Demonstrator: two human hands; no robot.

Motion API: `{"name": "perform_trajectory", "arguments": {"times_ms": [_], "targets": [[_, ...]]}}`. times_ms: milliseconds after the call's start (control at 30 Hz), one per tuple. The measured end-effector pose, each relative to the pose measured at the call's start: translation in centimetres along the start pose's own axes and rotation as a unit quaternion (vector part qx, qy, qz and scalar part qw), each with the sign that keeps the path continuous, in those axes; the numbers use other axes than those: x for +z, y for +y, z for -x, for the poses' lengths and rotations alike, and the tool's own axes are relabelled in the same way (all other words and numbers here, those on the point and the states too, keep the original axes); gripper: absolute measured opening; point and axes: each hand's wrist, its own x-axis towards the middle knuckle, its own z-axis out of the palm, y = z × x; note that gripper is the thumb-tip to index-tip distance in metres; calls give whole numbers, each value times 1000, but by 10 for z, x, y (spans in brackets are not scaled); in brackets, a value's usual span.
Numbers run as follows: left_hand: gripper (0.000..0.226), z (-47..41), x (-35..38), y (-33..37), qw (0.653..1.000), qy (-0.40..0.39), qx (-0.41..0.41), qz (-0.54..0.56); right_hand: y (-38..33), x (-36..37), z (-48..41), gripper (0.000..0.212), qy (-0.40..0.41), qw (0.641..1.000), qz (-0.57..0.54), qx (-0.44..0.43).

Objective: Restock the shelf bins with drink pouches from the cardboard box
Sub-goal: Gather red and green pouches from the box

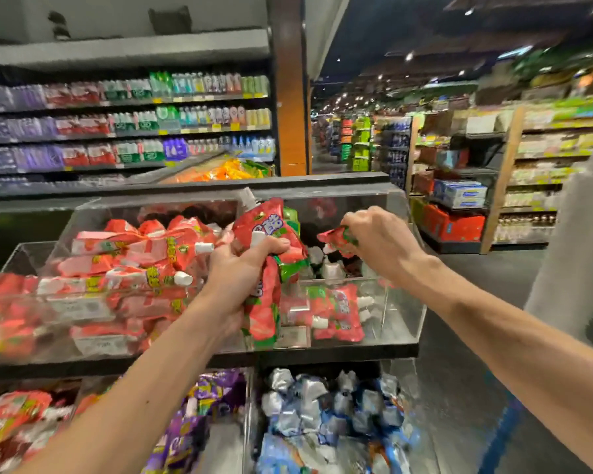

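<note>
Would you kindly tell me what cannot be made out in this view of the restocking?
Cardboard box: nowhere in the head view, so its place and contents are unknown.
Red pouch in the right hand: mostly covered by the fingers; print unreadable.
Bunch of pouches in the left hand: they overlap, so the count is unclear.
Price labels on the bin fronts: blurred, unreadable.
</note>
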Motion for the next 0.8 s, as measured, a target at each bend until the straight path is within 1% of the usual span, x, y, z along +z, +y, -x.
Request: {"name": "perform_trajectory", "arguments": {"times_ms": [33,100,200,300,433,633,733,800], "targets": [[27,-3,-1,1,1000,-6,2,-3,-6,6,-6,15,-24,999,27,10],[37,-9,-2,4,1000,-22,-1,-11,-13,19,-15,21,-61,996,66,29],[39,-15,-3,11,1000,-28,-5,-7,-18,33,-25,24,-111,988,90,51],[25,-20,-8,18,999,-33,0,-3,-19,39,-35,20,-156,985,55,42],[23,-26,-16,22,1000,-29,3,-12,-10,49,-42,35,-210,977,-10,48],[40,-33,-18,19,999,-21,-5,-38,-3,58,-47,38,-249,966,-39,63],[55,-35,-14,14,998,-27,-21,-43,-3,56,-48,42,-272,959,-43,62],[53,-36,-13,14,998,-34,-25,-53,-1,54,-49,46,-284,956,-48,61]]}}
